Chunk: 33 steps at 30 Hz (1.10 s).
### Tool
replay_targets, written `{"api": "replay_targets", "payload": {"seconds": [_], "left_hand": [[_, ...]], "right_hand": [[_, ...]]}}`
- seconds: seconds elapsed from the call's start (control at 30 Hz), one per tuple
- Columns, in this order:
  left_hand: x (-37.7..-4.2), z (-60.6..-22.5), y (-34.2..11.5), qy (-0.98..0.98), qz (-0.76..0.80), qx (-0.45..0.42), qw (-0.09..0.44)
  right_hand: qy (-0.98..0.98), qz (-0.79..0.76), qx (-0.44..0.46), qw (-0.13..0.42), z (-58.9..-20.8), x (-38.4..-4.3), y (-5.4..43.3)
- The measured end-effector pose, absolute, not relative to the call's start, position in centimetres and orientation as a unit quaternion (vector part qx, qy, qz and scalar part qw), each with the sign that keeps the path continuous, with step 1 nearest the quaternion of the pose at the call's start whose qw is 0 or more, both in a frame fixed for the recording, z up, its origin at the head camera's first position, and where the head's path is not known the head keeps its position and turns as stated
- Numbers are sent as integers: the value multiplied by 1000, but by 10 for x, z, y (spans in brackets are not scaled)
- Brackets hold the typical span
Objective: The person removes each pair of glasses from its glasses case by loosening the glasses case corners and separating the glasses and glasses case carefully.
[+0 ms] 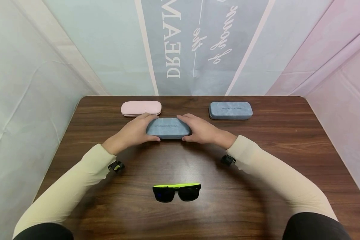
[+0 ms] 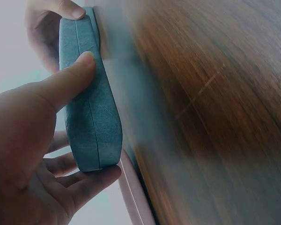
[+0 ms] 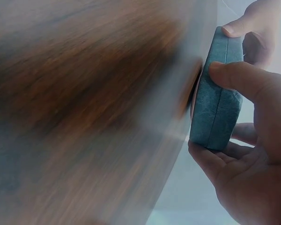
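Both hands hold a closed blue glasses case [image 1: 168, 128], one at each end, near the middle of the table. My left hand [image 1: 135, 130] grips its left end, thumb along the front side and fingers behind. At the right end my right hand [image 1: 201, 129] grips it the same way. In the left wrist view the left thumb presses across the seam of the case [image 2: 91, 117], with fingers curled round its end. The right wrist view shows the case [image 3: 216, 105] between the right thumb and fingers, lid shut.
Behind the left hand lies a pink glasses case [image 1: 141, 108]. Another blue glasses case [image 1: 230, 110] stands at the back right. Black sunglasses with lime-green temples [image 1: 176, 193] lie nearer on the brown wooden table [image 1: 228, 213]. A printed curtain [image 1: 114, 43] hangs behind the far edge.
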<state>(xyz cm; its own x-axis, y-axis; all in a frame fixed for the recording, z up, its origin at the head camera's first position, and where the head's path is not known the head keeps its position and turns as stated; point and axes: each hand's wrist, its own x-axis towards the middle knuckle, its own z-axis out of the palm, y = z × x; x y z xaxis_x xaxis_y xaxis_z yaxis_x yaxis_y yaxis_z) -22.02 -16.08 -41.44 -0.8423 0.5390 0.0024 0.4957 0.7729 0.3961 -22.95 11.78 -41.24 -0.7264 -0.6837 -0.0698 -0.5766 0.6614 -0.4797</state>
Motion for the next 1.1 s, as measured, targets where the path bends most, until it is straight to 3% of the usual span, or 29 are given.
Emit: {"api": "replay_targets", "payload": {"seconds": [1.1], "left_hand": [[-218,-435,-110,931,183,310,54]], "right_hand": [[905,-234,-334,124,-428,-215,173]]}}
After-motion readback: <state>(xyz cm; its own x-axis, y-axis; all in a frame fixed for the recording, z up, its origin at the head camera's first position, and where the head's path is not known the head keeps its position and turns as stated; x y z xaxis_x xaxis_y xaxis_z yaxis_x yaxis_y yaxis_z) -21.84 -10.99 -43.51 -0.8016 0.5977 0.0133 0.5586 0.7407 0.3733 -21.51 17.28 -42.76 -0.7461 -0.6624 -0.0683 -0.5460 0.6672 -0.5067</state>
